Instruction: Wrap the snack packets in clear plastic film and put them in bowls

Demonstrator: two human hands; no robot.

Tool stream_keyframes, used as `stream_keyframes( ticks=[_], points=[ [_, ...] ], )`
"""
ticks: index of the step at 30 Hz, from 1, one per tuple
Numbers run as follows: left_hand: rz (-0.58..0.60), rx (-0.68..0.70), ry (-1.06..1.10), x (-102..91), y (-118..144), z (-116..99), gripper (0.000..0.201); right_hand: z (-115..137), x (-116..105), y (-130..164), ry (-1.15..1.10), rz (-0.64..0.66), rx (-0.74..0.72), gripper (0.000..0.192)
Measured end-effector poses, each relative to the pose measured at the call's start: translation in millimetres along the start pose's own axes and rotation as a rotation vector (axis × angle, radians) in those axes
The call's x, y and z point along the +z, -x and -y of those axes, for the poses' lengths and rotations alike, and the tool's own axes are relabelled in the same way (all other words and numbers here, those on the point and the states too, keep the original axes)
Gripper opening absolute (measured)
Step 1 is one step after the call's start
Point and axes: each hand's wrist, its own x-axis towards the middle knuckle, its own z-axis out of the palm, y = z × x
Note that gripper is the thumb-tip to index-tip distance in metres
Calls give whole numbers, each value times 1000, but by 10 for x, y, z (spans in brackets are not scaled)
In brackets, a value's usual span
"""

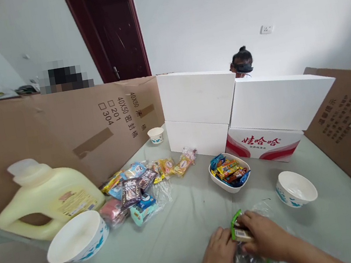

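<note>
My right hand [264, 230] is closed on a small snack packet [242, 233] with a bright green edge and a barcode label. Just left of it, my left hand [216, 254] has its fingers curled at the side of a clear plastic bag [244, 262], gripping it near the packet. Part of the bag is hidden under both hands, and more of its crinkled film shows behind the right hand. Beyond them stands a white bowl [233, 188] filled with small wrapped snacks [230, 169] in yellow, blue and brown.
A white bowl with blue print [296, 190] stands at right, a larger one [79, 240] at left by a yellow jug [75, 194]. Wrapped snacks [131, 191] lie heaped left of centre. White boxes [195, 101] and cardboard panels [61, 127] border the table; two people are behind them.
</note>
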Motion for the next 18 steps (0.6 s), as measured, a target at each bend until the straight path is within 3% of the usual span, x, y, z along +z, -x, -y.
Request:
stream_keyframes(
  ticks=[4,8,10,13,15,18],
  points=[
    [-28,22,-4,87,-21,81,79,-82,343,114,146,-105,131,79],
    [-44,46,-28,134,-45,146,69,-339,233,124,24,-118,98,70],
    [-42,79,-54,151,-55,173,64,-470,29,127,-88,-87,98,60],
    [-68,116,-114,187,-67,206,44,-585,-453,77,-367,-42,130,45],
    [-90,130,-148,209,-71,218,33,-599,-855,-53,-456,-151,137,46],
    [-109,142,-174,229,-67,226,24,-583,-1402,-440,-222,-354,221,45]
  ],
)
